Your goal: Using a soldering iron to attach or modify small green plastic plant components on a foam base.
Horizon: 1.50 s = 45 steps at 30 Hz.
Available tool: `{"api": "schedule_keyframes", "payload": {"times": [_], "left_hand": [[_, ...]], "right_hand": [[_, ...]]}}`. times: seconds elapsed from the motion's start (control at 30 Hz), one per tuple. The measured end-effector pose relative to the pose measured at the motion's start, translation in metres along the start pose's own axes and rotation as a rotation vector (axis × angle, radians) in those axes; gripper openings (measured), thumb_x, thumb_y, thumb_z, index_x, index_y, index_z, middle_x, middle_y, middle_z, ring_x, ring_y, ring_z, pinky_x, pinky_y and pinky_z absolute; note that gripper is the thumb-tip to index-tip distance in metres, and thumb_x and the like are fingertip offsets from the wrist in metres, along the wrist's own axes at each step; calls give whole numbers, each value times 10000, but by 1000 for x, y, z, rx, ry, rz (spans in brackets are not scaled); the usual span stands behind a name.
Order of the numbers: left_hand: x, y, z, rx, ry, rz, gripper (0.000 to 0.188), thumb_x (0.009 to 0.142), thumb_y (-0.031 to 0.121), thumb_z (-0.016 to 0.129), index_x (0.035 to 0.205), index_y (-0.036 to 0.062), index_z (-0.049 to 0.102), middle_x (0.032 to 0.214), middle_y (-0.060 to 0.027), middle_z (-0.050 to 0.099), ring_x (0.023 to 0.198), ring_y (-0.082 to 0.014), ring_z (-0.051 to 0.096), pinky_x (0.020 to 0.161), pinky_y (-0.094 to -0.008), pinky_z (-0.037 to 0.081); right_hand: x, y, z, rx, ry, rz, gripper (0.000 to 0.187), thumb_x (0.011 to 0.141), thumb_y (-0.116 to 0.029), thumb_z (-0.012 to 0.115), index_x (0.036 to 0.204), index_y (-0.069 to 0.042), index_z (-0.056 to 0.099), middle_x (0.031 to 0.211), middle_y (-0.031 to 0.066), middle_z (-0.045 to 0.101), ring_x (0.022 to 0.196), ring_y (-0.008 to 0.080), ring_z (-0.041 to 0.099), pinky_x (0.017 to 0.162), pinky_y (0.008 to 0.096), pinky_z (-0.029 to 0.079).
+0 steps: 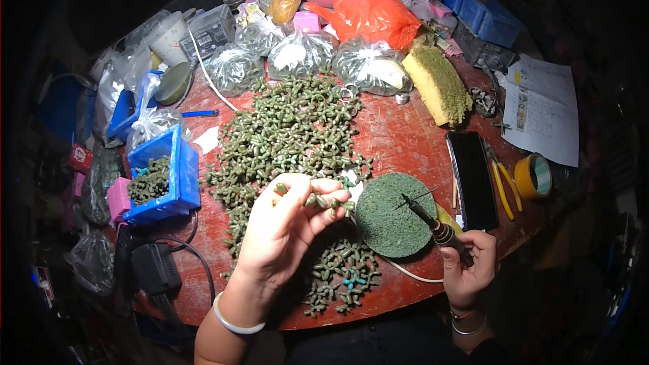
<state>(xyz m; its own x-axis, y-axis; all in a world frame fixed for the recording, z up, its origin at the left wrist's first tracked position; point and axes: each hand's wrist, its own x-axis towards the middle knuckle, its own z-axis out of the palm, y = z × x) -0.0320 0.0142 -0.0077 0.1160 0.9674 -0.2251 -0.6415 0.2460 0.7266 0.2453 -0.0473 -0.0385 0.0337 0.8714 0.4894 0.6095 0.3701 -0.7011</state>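
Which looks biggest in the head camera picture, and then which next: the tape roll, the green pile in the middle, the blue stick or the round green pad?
Largest to smallest, as they look here:
1. Pile of green pieces
2. Round green pad
3. Tape roll
4. Blue stick, thin and short

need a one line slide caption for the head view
Left hand holding small green pieces, right hand gripping a thin-tipped tool, above a red table.
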Motion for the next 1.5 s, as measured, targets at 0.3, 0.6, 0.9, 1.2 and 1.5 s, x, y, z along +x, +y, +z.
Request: {"api": "schedule_keyframes", "payload": {"times": [0.3, 0.6, 0.9, 1.2, 1.5], "left_hand": [[0, 1, -3, -130, -56, 33, 123, 1023, 150, 544, 1076, 45, 580, 1129, -185, 660, 1075, -278, 644, 911, -400, 555], [2, -1, -7, -102, -50, 62, 133, 1021, 164, 553, 1057, 45, 601, 1097, -168, 675, 1086, -313, 650, 925, -450, 554], [5, 11, -14, -192, -80, 59, 117, 1014, 137, 558, 1051, 34, 598, 1117, -181, 674, 1070, -297, 653, 913, -426, 561], [-16, 48, -22, 149, 105, 346, 120, 1028, 133, 528, 1047, 21, 566, 1103, -186, 666, 1020, -311, 677, 886, -420, 572], [-59, 62, -19, 508, 283, 481, 92, 1046, 115, 476, 1051, 31, 512, 1079, -170, 653, 981, -273, 684, 866, -394, 568]], "right_hand": [[2, -5, 3, 40, -1, 24, 328, 923, -185, 728, 1064, 23, 516, 882, 24, 536, 751, 57, 516, 676, 189, 431], [6, -4, 5, 21, 64, -13, 337, 846, -160, 809, 1014, -14, 556, 737, 36, 598, 615, 82, 582, 541, 221, 469], [7, -1, 4, 9, 56, -35, 334, 839, -174, 815, 996, -12, 569, 747, 48, 596, 607, 103, 583, 539, 236, 473], [3, -5, 6, 38, 43, 18, 338, 843, -208, 812, 984, -17, 571, 773, 52, 597, 637, 129, 586, 561, 255, 472], [3, -7, 5, 82, 23, 38, 339, 865, -227, 792, 1002, -9, 571, 813, 44, 562, 628, 91, 525, 543, 231, 424]]}}
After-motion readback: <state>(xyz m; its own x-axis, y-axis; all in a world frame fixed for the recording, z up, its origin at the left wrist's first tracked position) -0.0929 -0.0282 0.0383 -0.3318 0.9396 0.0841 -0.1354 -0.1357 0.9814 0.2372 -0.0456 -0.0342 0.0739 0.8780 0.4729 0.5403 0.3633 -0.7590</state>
